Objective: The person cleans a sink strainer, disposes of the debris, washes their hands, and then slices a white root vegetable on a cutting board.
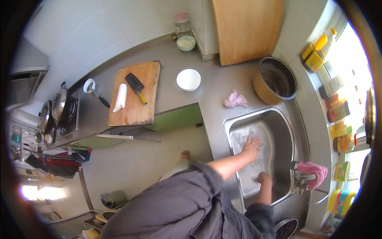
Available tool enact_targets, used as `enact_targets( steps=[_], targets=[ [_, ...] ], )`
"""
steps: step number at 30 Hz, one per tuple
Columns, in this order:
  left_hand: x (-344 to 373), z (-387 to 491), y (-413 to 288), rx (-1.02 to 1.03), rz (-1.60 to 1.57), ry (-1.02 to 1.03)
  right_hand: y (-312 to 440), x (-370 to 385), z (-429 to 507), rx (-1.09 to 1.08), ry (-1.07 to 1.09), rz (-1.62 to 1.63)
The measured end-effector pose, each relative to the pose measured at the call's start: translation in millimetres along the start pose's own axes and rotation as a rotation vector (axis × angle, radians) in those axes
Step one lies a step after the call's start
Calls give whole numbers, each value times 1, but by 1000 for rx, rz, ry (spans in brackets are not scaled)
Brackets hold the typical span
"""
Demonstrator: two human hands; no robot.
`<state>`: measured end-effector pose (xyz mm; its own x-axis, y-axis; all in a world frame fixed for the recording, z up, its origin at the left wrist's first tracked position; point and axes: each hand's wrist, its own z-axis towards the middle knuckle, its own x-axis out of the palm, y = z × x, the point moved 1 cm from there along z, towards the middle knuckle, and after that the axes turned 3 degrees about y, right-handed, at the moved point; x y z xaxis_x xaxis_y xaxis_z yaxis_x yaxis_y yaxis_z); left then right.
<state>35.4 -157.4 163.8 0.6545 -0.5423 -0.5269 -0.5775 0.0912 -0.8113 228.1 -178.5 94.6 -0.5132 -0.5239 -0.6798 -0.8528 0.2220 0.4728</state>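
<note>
Over the stainless steel sink [278, 149] are both of my hands. My left hand [251, 148] has its fingers spread and slightly blurred, with nothing in it. Below it, nearer my body, my right hand [264, 178] hangs with bent fingers; its palm side is hidden and I see no object in it. The sink's bottom looks wet. A faucet [303, 179] with a pink cloth [313, 173] draped over it stands at the sink's right side. A crumpled pale pink cloth [235, 99] lies on the counter beyond the sink, beside a deep pot [262, 86].
A wooden cutting board [137, 110] holds a black-bladed cleaver [135, 81] and a white wrapped roll [120, 97]. Nearby are a white bowl [188, 79], a light green bowl [186, 43] and a ladle [100, 97]. Pans [58, 104] sit on the stove; bottles [315, 56] line the windowsill.
</note>
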Motion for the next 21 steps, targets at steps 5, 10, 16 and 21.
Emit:
enact_targets(
  steps=[5, 10, 16, 21],
  targets=[
    [-42, -87, 65, -268, 153, -7, 0, 35, -6, -23, 72, 457],
    [-119, -179, 111, -56, -194, -533, 101, 38, -9, -69, -184, 315],
    [-228, -337, 190, -232, 220, -1062, 321, 115, -31, -400, -163, -54],
    [-290, -447, 286, -568, 358, -1317, 516, 253, -44, -998, -46, -246]
  ],
)
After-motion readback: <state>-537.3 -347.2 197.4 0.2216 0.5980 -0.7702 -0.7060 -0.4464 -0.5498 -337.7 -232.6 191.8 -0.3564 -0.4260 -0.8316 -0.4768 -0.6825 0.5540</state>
